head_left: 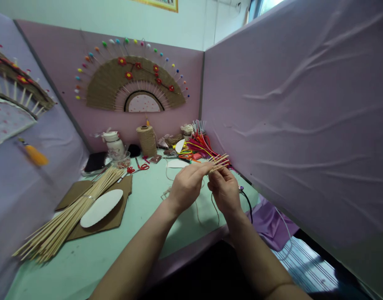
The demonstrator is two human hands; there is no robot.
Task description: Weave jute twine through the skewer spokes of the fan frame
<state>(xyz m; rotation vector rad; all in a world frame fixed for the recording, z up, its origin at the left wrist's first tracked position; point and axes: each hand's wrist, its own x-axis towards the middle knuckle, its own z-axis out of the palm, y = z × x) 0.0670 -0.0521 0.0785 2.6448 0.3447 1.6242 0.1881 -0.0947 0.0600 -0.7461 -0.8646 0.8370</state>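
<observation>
So we've got both hands close together over the right half of the bench [141, 229], clamped on a small bunch of thin sticks [222, 161] that pokes out past our fingertips toward the right-hand partition. Our left hand [189, 183] grips from the left, our right hand [224, 189] pinches from below and the right; the fingers hide exactly how the sticks sit in there. A brown cord [215, 208] dangles just beside the right one. Over on our left, a fat bundle of sticks [85, 200] lies tilted across some brown cardboard [125, 189], with a white oval [102, 208] beside it. Further back we've got red-handled scissors [143, 167], an upright twine spool [147, 141] and a pale bottle [115, 146], and behind them a big flower-trimmed fan [100, 87] against the pink partition
</observation>
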